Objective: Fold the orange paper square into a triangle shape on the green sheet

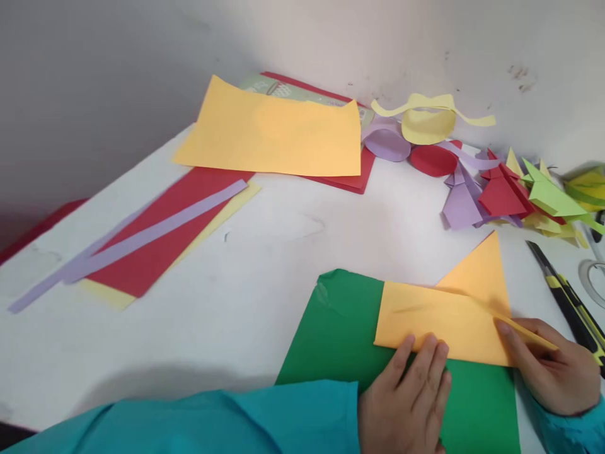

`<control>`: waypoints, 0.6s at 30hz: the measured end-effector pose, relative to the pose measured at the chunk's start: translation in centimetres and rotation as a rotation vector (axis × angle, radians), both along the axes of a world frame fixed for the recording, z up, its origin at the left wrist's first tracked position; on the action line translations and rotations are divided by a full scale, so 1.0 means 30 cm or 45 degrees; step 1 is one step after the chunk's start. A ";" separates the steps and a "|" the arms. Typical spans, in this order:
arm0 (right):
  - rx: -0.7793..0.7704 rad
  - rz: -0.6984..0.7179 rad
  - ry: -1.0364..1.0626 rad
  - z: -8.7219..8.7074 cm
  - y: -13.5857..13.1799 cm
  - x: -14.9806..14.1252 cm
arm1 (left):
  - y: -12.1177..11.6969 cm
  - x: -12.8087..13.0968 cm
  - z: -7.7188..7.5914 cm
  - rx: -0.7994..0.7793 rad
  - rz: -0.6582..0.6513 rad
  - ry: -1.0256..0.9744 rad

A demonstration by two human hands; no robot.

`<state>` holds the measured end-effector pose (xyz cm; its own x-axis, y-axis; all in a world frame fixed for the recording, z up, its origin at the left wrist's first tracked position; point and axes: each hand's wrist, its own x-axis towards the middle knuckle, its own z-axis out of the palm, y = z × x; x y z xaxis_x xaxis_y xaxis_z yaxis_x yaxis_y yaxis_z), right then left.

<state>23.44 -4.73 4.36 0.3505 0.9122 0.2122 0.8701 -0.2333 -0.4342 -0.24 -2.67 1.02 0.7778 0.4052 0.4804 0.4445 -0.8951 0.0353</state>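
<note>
A folded orange paper (437,318) lies across a green sheet (340,321) at the front right of the table. My left hand (411,397) rests flat with its fingers stretched out, the fingertips touching the orange paper's near edge. At the right end, my right hand (558,362) pinches a corner of that paper between thumb and fingers, lifting a flap slightly. Behind the folded strip, an orange triangle (482,268) points away from me; whether it belongs to the same sheet I cannot tell.
Beside my right hand lies a utility knife (562,296), with a tape roll (593,280) near it. Folded paper figures (505,195) and paper ovals (432,159) sit at the back right. Another orange sheet (278,135), red paper (155,243) and purple strips (165,230) lie further left.
</note>
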 end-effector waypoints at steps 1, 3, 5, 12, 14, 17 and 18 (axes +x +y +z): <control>0.003 -0.033 -0.023 -0.003 -0.004 -0.001 | -0.002 0.002 -0.003 -0.014 0.029 -0.032; 0.030 -0.100 -0.082 -0.006 -0.009 -0.006 | -0.011 0.009 -0.010 -0.044 0.071 -0.079; 0.078 -0.147 -0.147 -0.007 -0.008 -0.013 | -0.022 0.019 -0.023 -0.064 0.102 -0.114; 0.050 -0.079 -0.210 -0.013 0.016 -0.021 | -0.052 0.059 -0.104 -0.078 0.167 -0.207; 0.016 -0.128 -0.275 -0.019 0.017 -0.020 | -0.058 0.064 -0.116 -0.079 0.186 -0.141; -0.029 -0.122 -0.335 -0.025 0.016 -0.022 | -0.067 0.068 -0.123 -0.099 0.230 -0.072; -0.033 -0.115 -0.345 -0.027 0.016 -0.023 | -0.069 0.069 -0.124 -0.113 0.244 -0.060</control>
